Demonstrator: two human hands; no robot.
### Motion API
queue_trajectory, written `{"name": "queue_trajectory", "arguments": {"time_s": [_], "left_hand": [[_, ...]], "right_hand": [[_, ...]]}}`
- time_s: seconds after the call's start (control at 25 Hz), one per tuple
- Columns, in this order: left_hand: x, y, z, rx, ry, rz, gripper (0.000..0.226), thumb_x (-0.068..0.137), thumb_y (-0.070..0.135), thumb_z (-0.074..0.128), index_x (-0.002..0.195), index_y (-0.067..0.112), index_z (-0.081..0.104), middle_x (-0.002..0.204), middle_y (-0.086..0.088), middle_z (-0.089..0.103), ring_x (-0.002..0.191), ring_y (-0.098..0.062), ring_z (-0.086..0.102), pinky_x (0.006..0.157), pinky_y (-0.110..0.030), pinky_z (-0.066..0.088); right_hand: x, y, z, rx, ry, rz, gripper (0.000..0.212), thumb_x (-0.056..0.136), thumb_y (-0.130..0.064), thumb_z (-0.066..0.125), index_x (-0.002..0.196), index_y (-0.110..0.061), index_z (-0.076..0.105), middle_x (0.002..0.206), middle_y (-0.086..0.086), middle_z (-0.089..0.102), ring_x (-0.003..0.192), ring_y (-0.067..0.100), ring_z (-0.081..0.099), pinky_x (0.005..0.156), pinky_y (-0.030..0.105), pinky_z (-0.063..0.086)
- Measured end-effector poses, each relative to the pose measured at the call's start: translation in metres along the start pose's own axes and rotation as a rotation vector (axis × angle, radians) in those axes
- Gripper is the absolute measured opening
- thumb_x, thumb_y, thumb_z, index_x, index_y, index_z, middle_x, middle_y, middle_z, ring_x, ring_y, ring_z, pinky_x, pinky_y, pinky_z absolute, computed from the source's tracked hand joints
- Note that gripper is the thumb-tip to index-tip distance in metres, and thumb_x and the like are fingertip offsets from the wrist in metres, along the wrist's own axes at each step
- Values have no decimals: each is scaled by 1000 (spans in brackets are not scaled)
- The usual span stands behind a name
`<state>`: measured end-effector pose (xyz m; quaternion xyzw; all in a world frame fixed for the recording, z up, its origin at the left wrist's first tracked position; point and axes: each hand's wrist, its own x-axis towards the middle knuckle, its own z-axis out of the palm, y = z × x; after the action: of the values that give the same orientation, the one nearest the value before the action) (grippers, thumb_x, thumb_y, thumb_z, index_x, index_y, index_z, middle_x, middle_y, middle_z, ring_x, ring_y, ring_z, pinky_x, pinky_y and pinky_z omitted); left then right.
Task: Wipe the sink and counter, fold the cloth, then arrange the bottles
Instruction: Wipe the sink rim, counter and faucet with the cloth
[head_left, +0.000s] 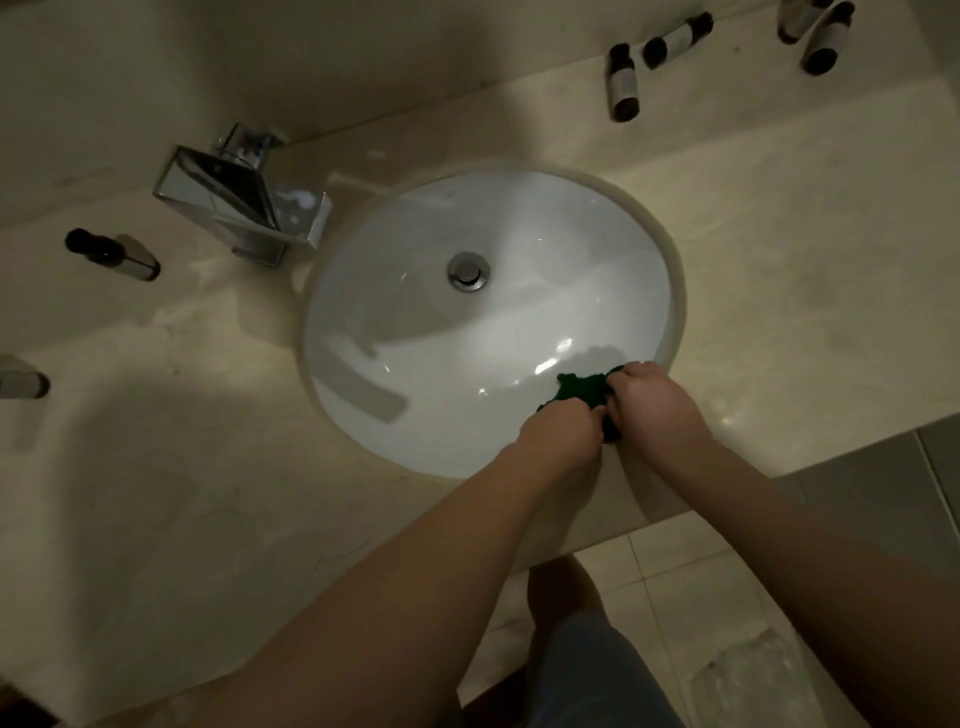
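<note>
Both hands on the cloth at the sink's near-right rim

We have the green cloth (584, 389) bunched between us — left hand (563, 431) gripping its near end, right hand (649, 397) pinching its right end, neither nearer. Its long axis seems to run left-right; the sink (395, 332) bowl lies far-left, the bare worktop (779, 249) right.

Green cloth (582, 388), at the near right rim of the sink (332, 291): largely covered by the left hand (563, 434) and right hand (652, 402), so its full shape cannot be told. Fingertips of both hands are buried in the cloth. Bottle (23, 382) at the counter's (779, 234) left edge and two bottles (826, 36) at its far right corner: cut off by the picture's edge. Bottle labels too small and dim to read.
</note>
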<state>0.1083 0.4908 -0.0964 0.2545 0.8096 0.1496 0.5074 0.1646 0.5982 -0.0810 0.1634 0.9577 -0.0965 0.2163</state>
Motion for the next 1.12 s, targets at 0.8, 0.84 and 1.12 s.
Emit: {"name": "queue_trajectory", "arguments": {"time_s": [0.8, 0.84, 1.12], "left_hand": [[191, -27, -55, 45, 345, 52, 57, 98, 8, 31, 150, -3, 11, 156, -26, 15, 146, -41, 6, 119, -43, -6], [192, -30, -56, 75, 327, 50, 56, 97, 7, 32, 149, -4, 13, 155, -27, 17, 145, -43, 6, 119, -44, -7], [141, -20, -56, -28, 227, -94, 63, 100, 20, 38, 152, 8, 4, 161, -12, -5, 148, -26, 3, 117, -43, 24]], "right_hand": [[184, 15, -4, -201, 94, -88, 29, 93, 0, 38, 121, 2, 44, 124, 27, 46, 118, 39, 40, 82, 43, 45], [186, 14, -4, -193, 91, -80, 30, 92, 1, 38, 121, 2, 44, 125, 27, 46, 120, 39, 40, 81, 44, 45], [161, 26, 10, -83, -35, -180, 41, 80, -6, 63, 118, 5, 52, 123, 25, 48, 116, 38, 44, 89, 41, 42]]}}
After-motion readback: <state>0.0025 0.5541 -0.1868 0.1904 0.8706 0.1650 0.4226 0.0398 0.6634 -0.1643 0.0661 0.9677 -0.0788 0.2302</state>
